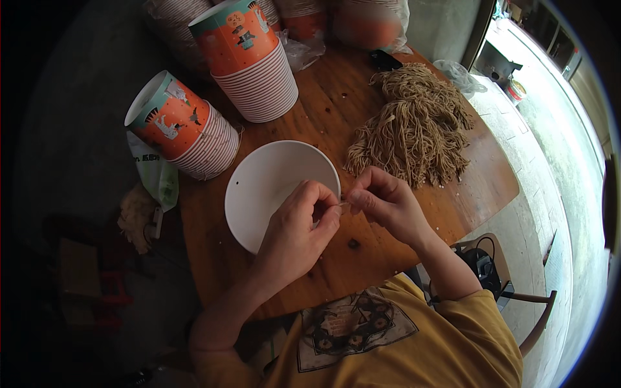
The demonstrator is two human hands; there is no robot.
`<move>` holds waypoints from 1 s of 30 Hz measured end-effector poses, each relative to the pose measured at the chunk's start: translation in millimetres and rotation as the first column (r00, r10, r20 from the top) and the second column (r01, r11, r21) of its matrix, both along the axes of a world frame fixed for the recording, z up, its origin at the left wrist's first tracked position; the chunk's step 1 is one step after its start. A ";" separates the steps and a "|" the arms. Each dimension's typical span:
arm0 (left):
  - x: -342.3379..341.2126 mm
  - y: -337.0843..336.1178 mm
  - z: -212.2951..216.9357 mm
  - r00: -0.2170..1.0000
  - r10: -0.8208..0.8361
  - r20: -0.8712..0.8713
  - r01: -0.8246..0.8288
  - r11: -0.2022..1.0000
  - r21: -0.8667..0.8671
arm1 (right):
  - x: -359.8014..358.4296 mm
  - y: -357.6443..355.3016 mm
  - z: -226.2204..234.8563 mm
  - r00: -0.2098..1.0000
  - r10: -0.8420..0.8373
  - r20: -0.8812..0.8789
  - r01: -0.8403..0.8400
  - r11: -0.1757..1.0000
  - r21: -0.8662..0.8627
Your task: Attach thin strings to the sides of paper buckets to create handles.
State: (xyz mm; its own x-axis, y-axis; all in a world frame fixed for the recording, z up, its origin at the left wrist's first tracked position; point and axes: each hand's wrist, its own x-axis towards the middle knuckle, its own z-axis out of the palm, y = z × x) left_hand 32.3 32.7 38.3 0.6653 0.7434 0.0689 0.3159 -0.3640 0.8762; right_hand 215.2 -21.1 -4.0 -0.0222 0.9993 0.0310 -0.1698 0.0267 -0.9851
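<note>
A white paper bucket (262, 187) lies on the wooden table with its open mouth toward me, and a small dark hole shows in its left wall. My left hand (294, 226) is in front of the bucket's right side, fingers curled, thumb and forefinger pinched together near the rim. Close by on the right, my right hand (388, 204) is pinched too. Between the fingertips of both hands runs a short, thin, pale strand (343, 204), mostly hidden by the fingers. Just beyond my right hand a heap of tan cords (414, 126) rests on the table.
Two stacks of orange and teal printed paper buckets, a left stack (184, 129) and a taller stack (249, 71), stand at the table's far left. Plastic-wrapped stacks (369, 22) are behind. A black object (385, 61) lies beside the cords. A chair (537, 317) is at right.
</note>
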 end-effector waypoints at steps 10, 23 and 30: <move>4.8 -4.9 -0.4 0.997 -0.021 -0.068 0.037 0.970 0.238 | 6.9 -0.2 9.1 0.996 -0.087 -0.006 0.087 0.995 0.054; -0.1 -20.2 -1.2 0.997 0.039 -0.072 0.014 0.785 0.620 | -16.1 -33.4 37.3 0.994 -0.049 0.097 0.018 0.952 0.305; -15.6 -28.1 -9.0 0.993 0.090 -0.069 -0.010 0.679 0.735 | -26.4 -60.6 48.4 0.968 0.021 0.251 -0.112 0.927 0.357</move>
